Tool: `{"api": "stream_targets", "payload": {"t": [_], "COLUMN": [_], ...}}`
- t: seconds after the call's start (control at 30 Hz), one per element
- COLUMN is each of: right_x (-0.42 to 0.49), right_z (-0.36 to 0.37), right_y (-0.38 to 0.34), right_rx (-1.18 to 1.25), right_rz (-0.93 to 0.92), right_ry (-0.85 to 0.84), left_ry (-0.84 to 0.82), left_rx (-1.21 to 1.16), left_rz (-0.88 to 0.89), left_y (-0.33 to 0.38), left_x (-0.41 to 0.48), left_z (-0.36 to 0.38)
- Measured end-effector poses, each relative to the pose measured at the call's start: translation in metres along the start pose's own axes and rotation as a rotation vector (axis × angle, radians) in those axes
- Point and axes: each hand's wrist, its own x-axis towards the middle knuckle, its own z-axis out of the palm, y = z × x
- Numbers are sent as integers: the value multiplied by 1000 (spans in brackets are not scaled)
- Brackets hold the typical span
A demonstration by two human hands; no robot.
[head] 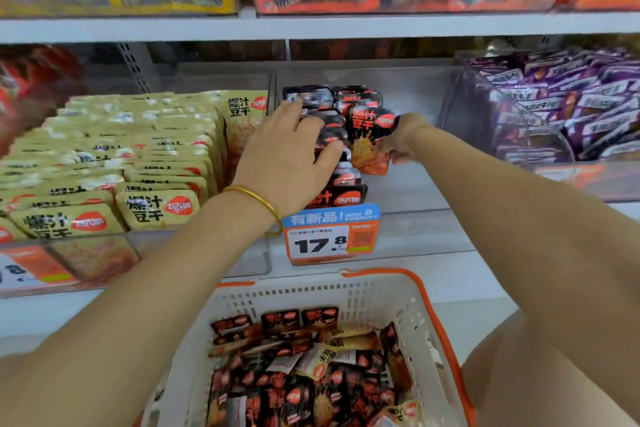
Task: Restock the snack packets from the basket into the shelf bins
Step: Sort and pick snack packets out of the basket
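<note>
Two hands inside the middle shelf bin [412, 184]: left hand [287, 159] flat, fingers straight, pressing on the row of black packets [341, 189]; right hand [405, 140] gripping one black-and-red packet [370, 139] upright just beside that row. Loose packets [298, 388] heaped in the white basket [377, 291] below.

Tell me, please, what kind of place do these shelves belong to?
Most likely a shop's snack aisle. A price tag marked 17.8 hangs on a clear shelf bin, neighbouring bins hold rows of identical yellow packets and purple packets, and a shopping basket of black packets sits below.
</note>
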Motion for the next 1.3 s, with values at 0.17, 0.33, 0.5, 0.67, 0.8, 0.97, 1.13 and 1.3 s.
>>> {"api": "stream_targets", "payload": {"t": [0.17, 0.33, 0.5, 0.67, 0.8, 0.97, 1.13, 1.3], "right_x": [11, 11, -5, -54, -160, -221, -179, -167], "right_z": [12, 17, 10, -12, -13, 63, 182, 239], "right_y": [-9, -11, -9, -11, 6, 61, 118, 181], "right_rx": [-62, -48, 71, 84, 250, 142, -228, -177], "right_rz": [-36, -34, -5, -167, -500, -421, -176, 129], "right_ry": [84, 128, 111, 290, 262, -328, -657, -794], "left_ry": [-22, -27, 36, 214, 341, 30, -635, -976], "left_rx": [28, 30, -25, -184, -324, -251, -129, 138], "left_rz": [-7, -2, 23, 167, 305, 472, 93, 1], "left_y": [1, 0, -1, 5, 17, -22, -73, -114], "left_x": [-1, -2, -4, -32, -93, -179, -202, -226], "left_z": [0, 1, -2, -14, -17, 30, 103, 174]}}
